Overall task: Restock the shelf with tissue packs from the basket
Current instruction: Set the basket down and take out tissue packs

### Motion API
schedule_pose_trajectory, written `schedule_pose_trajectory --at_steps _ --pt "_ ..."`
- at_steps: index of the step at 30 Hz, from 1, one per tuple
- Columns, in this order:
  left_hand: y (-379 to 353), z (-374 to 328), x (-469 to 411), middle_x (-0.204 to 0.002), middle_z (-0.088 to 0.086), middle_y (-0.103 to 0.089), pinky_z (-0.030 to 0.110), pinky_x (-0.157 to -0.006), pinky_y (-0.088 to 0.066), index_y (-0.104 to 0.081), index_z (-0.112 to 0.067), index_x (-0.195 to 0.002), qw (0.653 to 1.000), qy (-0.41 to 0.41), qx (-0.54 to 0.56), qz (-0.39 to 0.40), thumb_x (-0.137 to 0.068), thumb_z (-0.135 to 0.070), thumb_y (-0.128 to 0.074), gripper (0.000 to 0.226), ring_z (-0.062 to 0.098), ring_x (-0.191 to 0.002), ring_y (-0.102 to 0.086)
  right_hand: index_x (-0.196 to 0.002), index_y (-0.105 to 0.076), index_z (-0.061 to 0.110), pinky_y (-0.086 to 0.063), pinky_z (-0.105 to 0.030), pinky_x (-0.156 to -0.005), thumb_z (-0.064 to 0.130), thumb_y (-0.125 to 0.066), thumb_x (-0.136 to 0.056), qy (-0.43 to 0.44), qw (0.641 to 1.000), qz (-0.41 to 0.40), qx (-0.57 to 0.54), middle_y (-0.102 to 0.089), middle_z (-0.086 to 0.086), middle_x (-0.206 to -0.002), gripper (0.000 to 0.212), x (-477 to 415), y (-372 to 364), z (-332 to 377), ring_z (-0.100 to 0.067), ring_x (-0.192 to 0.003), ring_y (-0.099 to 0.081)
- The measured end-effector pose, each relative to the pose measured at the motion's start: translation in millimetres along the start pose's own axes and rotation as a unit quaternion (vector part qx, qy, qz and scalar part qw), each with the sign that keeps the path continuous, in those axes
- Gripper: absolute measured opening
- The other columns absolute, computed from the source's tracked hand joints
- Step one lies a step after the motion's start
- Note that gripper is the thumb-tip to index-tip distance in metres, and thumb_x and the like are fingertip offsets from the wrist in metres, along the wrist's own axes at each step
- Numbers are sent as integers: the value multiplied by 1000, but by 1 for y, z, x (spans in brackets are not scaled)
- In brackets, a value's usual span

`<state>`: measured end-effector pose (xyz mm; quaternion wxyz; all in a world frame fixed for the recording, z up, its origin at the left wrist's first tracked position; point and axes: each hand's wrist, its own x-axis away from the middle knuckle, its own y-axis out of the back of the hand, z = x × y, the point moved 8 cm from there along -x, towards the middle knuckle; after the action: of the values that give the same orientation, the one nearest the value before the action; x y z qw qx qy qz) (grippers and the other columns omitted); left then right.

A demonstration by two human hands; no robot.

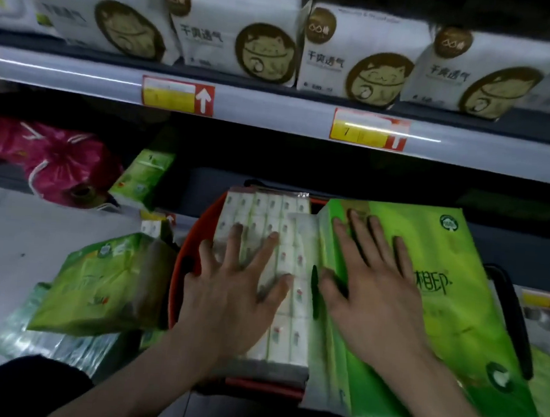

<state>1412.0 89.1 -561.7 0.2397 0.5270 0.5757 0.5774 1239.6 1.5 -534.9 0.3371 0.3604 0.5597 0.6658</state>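
Observation:
An orange basket (180,266) with a black handle stands in front of the shelf. A white multi-pack of small tissue packs (291,259) lies in it on the left, and a big green tissue pack (451,288) lies tilted on the right. My left hand (237,291) rests flat on the white pack with fingers spread. My right hand (370,281) lies flat on the green pack, fingers spread. Neither hand grips anything. The lower shelf (210,180) behind the basket is dark, with one green pack (144,175) leaning at its left.
More green tissue packs (106,280) lie on the pale floor left of the basket. A pink bag (54,158) sits on the lower shelf at far left. The upper shelf holds white packs with gold cat logos (241,31), above red and yellow price tags (177,95).

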Motion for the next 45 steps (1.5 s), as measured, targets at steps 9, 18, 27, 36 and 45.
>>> schedule_pose_trajectory --at_steps 9,18,27,36,45 --pt "-1 2 12 -173 0 -6 55 -115 -35 -4 -59 -157 999 4 7 -45 -86 -88 -24 79 42 -153 -12 -165 -28 37 -3 -37 -132 64 -26 -96 27 993 -41 -108 -13 15 -173 74 14 10 -4 -10 -162 -8" --pt "10 4 25 -172 -2 -7 54 -122 -21 -11 -62 -156 998 6 58 -13 -88 -87 -28 74 39 -155 -6 -160 -34 32 -37 -51 -116 68 -45 -96 -196 966 -44 -160 -37 -3 -167 74 62 33 -119 -32 -148 -41" --pt "10 7 33 -172 -4 -8 57 -120 -25 -17 -57 -157 996 -2 92 -9 -86 -87 -31 78 40 -155 -3 -167 -14 25 -46 -45 -107 97 -68 -46 -252 884 46 -390 -51 -7 -157 150 87 15 -148 -35 -137 -54" --pt "7 8 18 -172 -9 -7 56 -121 -23 -17 -54 -158 992 7 120 -25 -85 -88 -34 82 38 -156 -3 -150 -45 29 -47 -47 -98 70 -93 -47 -252 796 85 -544 -68 1 -133 120 96 -10 -157 -27 -120 -64" --pt "-1 56 -2 -150 4 -52 41 -108 -44 -27 -44 -159 939 123 320 3 -60 -85 -73 117 29 -131 -54 -151 -40 26 -46 -47 -108 64 -93 -61 -205 779 75 -587 -65 4 -133 111 93 -15 -147 -22 -118 -62"
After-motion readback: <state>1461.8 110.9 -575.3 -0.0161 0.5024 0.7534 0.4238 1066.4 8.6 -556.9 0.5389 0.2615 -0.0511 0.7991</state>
